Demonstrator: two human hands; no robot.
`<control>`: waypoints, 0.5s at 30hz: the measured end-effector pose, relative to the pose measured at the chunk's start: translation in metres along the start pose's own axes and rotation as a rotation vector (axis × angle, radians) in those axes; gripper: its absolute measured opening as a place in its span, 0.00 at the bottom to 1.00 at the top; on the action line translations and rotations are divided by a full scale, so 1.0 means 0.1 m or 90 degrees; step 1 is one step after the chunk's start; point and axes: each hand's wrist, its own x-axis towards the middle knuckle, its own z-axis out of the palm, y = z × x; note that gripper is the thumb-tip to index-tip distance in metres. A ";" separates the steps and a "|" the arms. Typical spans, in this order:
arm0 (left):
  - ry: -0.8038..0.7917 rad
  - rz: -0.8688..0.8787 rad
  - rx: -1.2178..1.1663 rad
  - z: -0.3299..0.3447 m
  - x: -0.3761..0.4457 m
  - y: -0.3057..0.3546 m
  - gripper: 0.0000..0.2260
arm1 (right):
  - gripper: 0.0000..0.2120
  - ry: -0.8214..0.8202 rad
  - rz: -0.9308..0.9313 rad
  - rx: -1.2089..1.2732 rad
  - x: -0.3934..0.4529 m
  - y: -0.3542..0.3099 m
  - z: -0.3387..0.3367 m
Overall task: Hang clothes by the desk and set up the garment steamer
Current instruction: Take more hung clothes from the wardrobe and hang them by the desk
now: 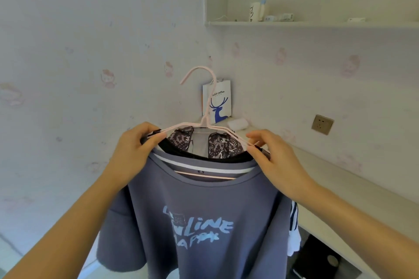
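1. Across the whole background runs a pale wall papered with faint pink cartoon cats (108, 79), and a long white desk top (353, 179) stretches from centre toward 4 o'clock.
2. At 6 o'clock hangs a slate-blue cotton T-shirt with light-blue lettering (199, 222), in front of a black garment and a patterned grey one.
3. At 1 o'clock a white wall shelf (317, 24) carries a white mug and small bottles.
4. Both forearms reach up from 7 and 5 o'clock, converging on the garments' shoulders.
5. Standing at 12 o'clock on the desk's far end is a white paper coffee bag with a blue deer (217, 102).
6. Rising at centre is a thin pink wire hanger (205, 120), its hook free in the air.
7. Left hand (133, 149) pinches the hanger's left arm and black collar between thumb and fingers.
8. Right hand (274, 161) pinches the hanger's right arm likewise.
9. At 3 o'clock sits a brass-coloured wall socket (322, 124).
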 end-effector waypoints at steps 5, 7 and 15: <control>0.008 -0.013 0.002 0.00 0.62 -0.32 0.06 | 0.13 0.030 -0.063 -0.071 0.44 0.23 0.34; 0.005 -0.013 -0.001 0.03 0.86 -0.42 0.06 | 0.15 0.061 -0.063 -0.107 0.66 0.32 0.48; -0.006 -0.011 -0.042 0.22 1.69 -0.87 0.06 | 0.14 0.136 -0.065 -0.129 1.53 0.57 0.78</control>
